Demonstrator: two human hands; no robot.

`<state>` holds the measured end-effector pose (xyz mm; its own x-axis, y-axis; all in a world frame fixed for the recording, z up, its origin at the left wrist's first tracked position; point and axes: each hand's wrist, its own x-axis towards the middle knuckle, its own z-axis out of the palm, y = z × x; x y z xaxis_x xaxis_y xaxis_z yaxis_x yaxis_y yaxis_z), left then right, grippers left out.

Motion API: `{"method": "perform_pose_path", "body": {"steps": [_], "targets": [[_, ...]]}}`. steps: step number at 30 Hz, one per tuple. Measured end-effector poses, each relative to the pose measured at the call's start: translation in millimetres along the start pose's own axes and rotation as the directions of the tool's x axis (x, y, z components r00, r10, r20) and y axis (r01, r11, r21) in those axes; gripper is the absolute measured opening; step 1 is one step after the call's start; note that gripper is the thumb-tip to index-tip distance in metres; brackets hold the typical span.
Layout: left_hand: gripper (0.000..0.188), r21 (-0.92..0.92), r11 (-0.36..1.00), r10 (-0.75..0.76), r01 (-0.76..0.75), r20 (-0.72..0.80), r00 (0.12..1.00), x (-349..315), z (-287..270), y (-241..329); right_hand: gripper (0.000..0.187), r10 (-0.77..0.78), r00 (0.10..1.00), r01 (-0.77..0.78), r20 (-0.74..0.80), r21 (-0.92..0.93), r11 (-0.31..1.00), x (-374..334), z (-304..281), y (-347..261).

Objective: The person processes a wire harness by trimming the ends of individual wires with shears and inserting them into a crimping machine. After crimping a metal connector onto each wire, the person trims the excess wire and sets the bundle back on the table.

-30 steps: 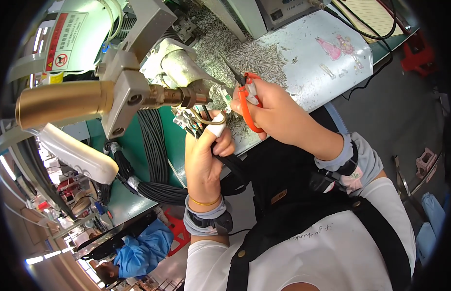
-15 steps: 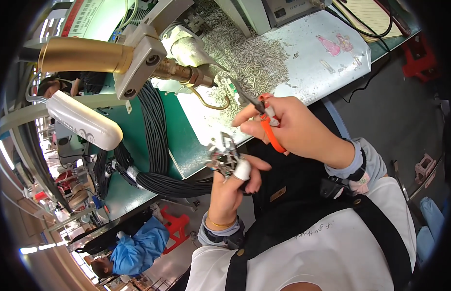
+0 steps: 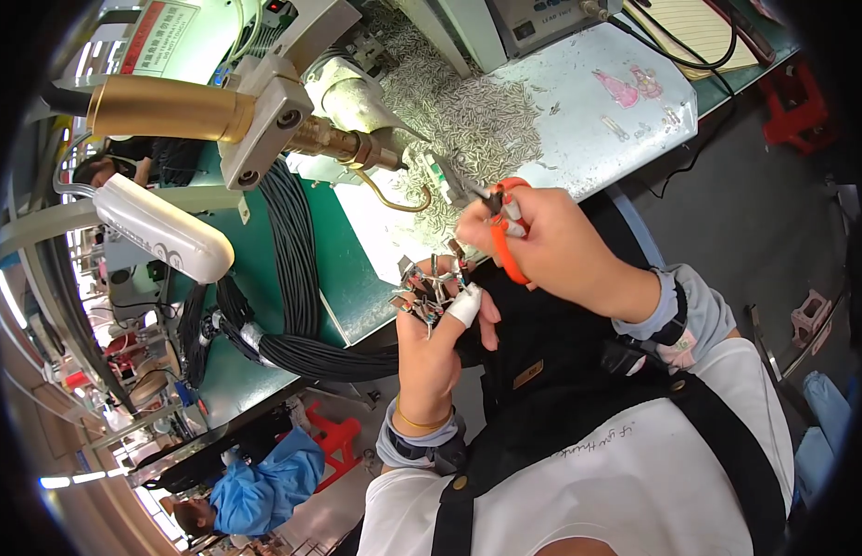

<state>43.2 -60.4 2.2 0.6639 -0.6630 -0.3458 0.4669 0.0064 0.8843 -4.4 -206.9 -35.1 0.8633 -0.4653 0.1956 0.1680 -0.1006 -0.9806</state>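
Note:
My left hand (image 3: 426, 361), with a white cover on its thumb, is closed round a cluster of stripped cable ends (image 3: 433, 289) with small metal and coloured parts. Black cable (image 3: 352, 361) runs up to this hand from the left. My right hand (image 3: 575, 246) grips a pair of orange-handled pliers (image 3: 508, 252). Their dark jaws point up and left, past the cable ends, toward a small green-and-white piece (image 3: 437, 173) under the soldering head. Exactly how the jaw tips stand is hard to make out. The two hands are close together but apart.
A soldering head with a brass-coloured barrel (image 3: 167, 107) hangs over the bench. Many short metal pieces (image 3: 491, 120) cover the pale board (image 3: 579, 120). A white lamp (image 3: 162, 232) and coiled black cables (image 3: 292, 250) lie left. Other people (image 3: 264, 482) sit beyond the bench.
My left hand has turned the cable ends, which now spread upward more. My right hand has shifted slightly, pliers still in it, with its fingers drawn in more.

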Motion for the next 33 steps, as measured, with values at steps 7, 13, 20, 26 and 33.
{"method": "perform_pose_path", "body": {"steps": [7, 13, 20, 26, 33], "targets": [[0.017, 0.083, 0.996, -0.030, 0.030, -0.004, 1.000, 2.7, -0.5, -4.4, 0.017, 0.470, 0.800, -0.512, 0.372, 0.017, 0.859, 12.0, -15.2, -31.6], [0.016, -0.097, 0.989, -0.108, 0.110, 0.030, 0.994, 4.8, -8.0, 6.8, 0.014, -0.239, 0.969, 0.245, 0.057, -0.310, 0.919, 0.3, -5.3, 5.2], [0.018, -0.329, 0.904, -0.236, 0.274, 0.153, 0.960, 3.1, -25.8, 14.6, 0.018, -0.652, 0.646, 0.754, 0.397, -0.463, 0.466, 2.1, -20.3, -0.5], [0.021, -0.096, 0.989, -0.117, 0.113, -0.034, 0.993, -1.1, -14.2, 7.2, 0.011, -0.568, 0.702, 0.712, 0.429, -0.445, 0.544, 6.0, -21.0, -10.2], [0.024, 0.254, 0.946, 0.244, -0.203, -0.142, 0.959, 0.6, -5.3, -6.1, 0.013, -0.329, 0.878, 0.444, 0.348, -0.336, 0.831, -1.0, -17.3, 4.8]]}}
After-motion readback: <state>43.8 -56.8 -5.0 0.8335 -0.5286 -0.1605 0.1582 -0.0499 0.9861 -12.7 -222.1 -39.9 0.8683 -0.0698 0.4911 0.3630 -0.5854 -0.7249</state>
